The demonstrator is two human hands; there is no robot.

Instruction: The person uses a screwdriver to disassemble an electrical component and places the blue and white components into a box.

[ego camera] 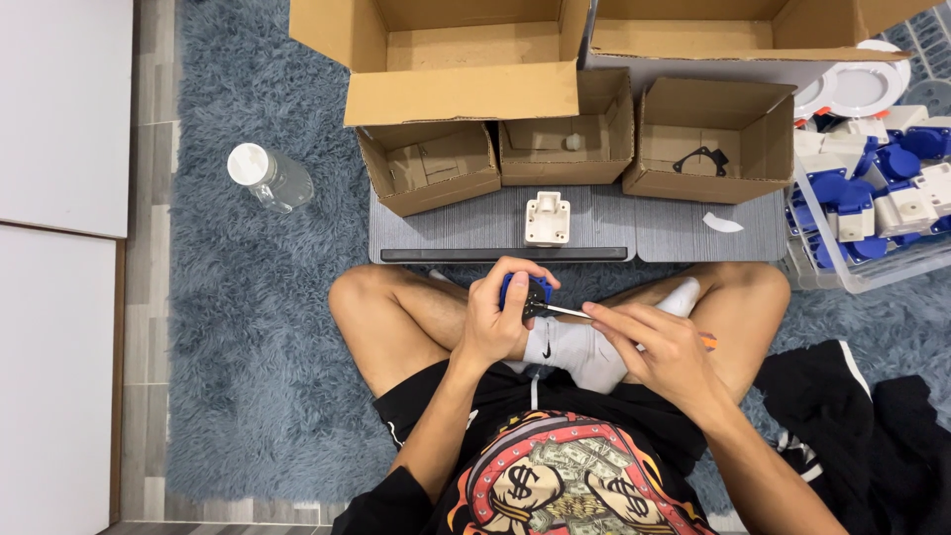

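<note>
The left hand is curled tight around a small blue plastic part, mostly hidden. The right hand pinches a thin metal-shafted screwdriver, its orange handle largely covered.

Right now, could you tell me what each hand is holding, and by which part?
The left hand grips a small blue part around its body. The right hand holds a screwdriver by its orange handle, tip at the blue part.

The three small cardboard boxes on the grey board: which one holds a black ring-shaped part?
The right small box. A black ring-shaped part lies inside it; the middle box holds a small pale round piece, and the left box shows only cardboard.
</note>
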